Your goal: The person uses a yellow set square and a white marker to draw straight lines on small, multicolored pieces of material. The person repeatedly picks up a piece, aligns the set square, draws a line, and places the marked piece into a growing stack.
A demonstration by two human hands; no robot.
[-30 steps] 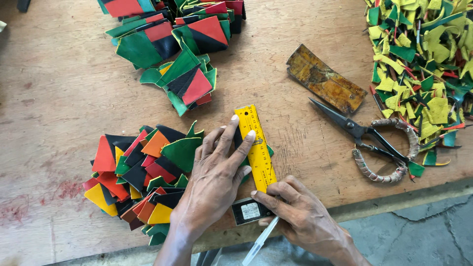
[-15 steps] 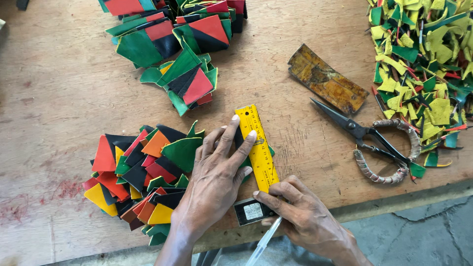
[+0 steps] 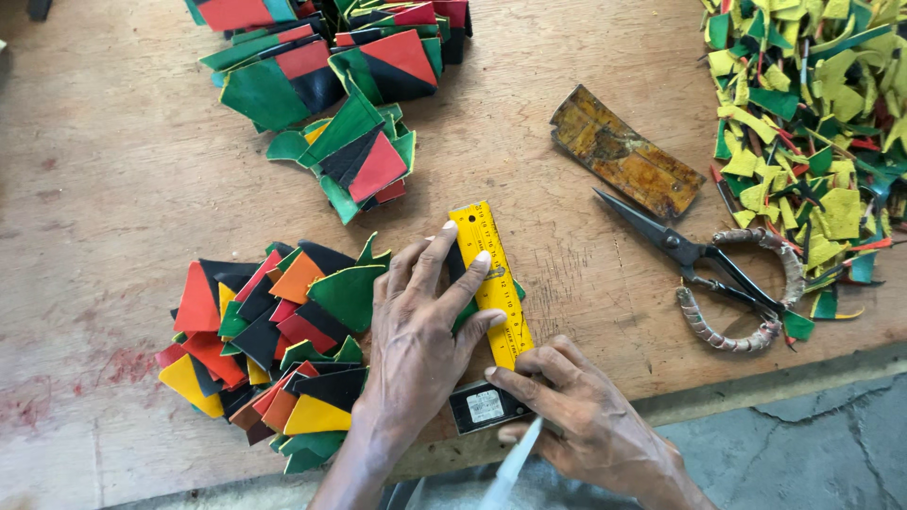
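On the worn wooden workbench (image 3: 123, 161), beside the yellow steel ruler (image 3: 492, 281), lies a heap of coloured leather offcuts (image 3: 269, 349); the left hand (image 3: 420, 331) presses the ruler flat with spread fingers, steadying it, while the right hand (image 3: 576, 416) grips a pale blade-like tool (image 3: 515, 463) at its lower end.

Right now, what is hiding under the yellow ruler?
A green piece peeks out beside the yellow ruler, pressed flat by the left hand. How far the piece runs under the ruler is covered. The right hand rests at the ruler's near end.

My wooden table (image 3: 123, 179) carries coloured leather pieces (image 3: 274, 349), a yellow ruler (image 3: 491, 279), scissors (image 3: 713, 274) and scraps (image 3: 812, 123).
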